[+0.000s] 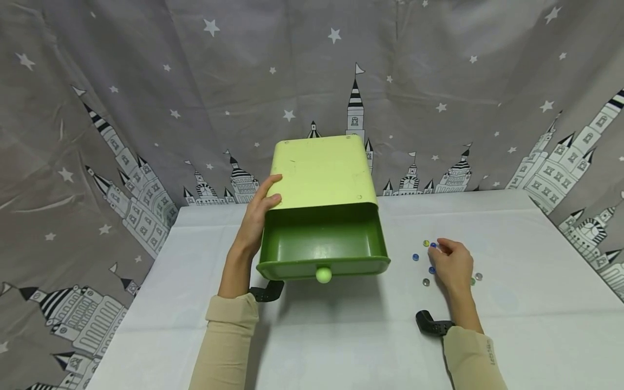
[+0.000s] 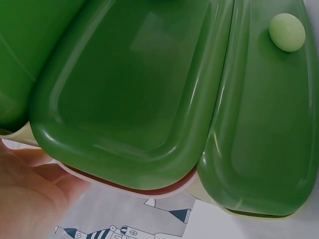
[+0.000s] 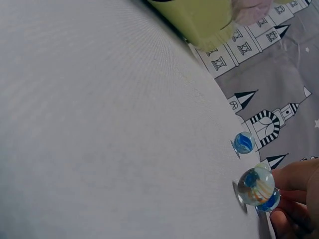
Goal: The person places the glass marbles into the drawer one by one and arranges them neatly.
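A light-green cabinet (image 1: 324,170) stands in the middle of the table, its dark-green top drawer (image 1: 324,238) pulled out, with a round pale-green knob (image 1: 324,274). My left hand (image 1: 251,222) rests against the cabinet's left side, fingertips on the upper edge. In the left wrist view the extended fingers (image 2: 70,181) touch the cabinet below the drawer fronts (image 2: 124,94). On the right, thumb and index finger of my right hand (image 1: 453,265) pinch a blue marble (image 1: 433,245). Beside it lie a yellow marble (image 1: 426,243) and another blue marble (image 1: 415,257).
Nearer marbles include a blue one (image 1: 431,270), a clear one with orange swirls (image 3: 256,186), a green one (image 1: 473,281) and another clear one (image 1: 479,276). A white cloth (image 1: 341,341) covers the table; a grey castle-print curtain (image 1: 312,65) hangs behind.
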### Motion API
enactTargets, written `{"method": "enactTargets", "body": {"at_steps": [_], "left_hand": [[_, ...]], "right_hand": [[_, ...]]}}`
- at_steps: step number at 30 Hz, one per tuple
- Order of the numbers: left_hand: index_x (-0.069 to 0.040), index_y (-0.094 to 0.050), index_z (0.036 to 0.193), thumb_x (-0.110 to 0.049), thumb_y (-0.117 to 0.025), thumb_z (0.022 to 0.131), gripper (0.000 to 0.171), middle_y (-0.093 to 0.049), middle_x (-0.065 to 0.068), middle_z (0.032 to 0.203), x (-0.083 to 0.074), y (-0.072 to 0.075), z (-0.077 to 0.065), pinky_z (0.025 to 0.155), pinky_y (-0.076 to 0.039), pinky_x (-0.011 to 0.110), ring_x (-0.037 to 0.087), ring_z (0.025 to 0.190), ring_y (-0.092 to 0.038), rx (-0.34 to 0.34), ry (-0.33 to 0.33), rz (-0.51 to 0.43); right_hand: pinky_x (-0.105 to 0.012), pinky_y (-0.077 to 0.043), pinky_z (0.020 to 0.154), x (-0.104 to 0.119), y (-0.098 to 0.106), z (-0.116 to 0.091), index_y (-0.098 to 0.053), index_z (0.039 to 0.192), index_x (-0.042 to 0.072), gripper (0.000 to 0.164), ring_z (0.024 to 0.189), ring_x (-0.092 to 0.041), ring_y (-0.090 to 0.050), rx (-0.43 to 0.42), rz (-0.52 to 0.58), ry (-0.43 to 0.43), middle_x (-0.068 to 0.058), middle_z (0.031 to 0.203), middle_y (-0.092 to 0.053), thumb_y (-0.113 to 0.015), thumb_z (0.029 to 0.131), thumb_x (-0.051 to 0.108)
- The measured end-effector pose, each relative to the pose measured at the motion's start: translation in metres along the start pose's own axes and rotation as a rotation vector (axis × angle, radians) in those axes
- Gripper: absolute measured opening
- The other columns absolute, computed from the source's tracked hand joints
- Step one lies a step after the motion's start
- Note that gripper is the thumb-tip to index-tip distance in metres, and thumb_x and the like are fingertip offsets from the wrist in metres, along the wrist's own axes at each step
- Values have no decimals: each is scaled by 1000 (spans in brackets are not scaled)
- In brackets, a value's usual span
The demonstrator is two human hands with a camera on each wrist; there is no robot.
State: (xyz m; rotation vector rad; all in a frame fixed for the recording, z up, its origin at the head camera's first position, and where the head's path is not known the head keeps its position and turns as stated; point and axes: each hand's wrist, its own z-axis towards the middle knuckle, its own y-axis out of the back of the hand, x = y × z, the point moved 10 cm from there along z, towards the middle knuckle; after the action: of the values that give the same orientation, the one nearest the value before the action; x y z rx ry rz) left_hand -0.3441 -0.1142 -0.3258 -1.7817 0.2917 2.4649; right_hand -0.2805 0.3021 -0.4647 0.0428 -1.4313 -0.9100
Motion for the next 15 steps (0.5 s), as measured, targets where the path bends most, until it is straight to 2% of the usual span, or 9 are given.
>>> {"method": "enactTargets", "body": {"at_steps": [4, 9, 15], "left_hand": [[-9, -38, 149, -26, -47, 96, 57, -22, 3, 159, 1, 0, 0, 113, -14, 49, 16, 143, -17, -1, 2, -2], [-9, -38, 149, -26, -47, 96, 57, -23, 3, 158, 1, -1, 1, 113, -14, 49, 16, 142, -18, 0, 4, 3], [-10, -37, 150, -26, -47, 97, 57, -22, 3, 158, 1, -1, 0, 112, -15, 49, 17, 142, -19, -1, 13, -6]], "right_hand": [[-50, -42, 86, 1, -2, 1, -62, 119, -13, 34, 101, -41, -54, 7, -35, 21, -29, 110, -58, -62, 90, 4], [-51, -44, 88, 0, -3, 1, -62, 120, -13, 34, 103, -41, -55, 17, -73, 8, -29, 113, -57, -61, 91, 6], [-52, -44, 87, 2, -2, 3, -64, 114, -13, 30, 102, -42, -56, 13, -85, 17, -29, 110, -58, -63, 90, 4]]}}
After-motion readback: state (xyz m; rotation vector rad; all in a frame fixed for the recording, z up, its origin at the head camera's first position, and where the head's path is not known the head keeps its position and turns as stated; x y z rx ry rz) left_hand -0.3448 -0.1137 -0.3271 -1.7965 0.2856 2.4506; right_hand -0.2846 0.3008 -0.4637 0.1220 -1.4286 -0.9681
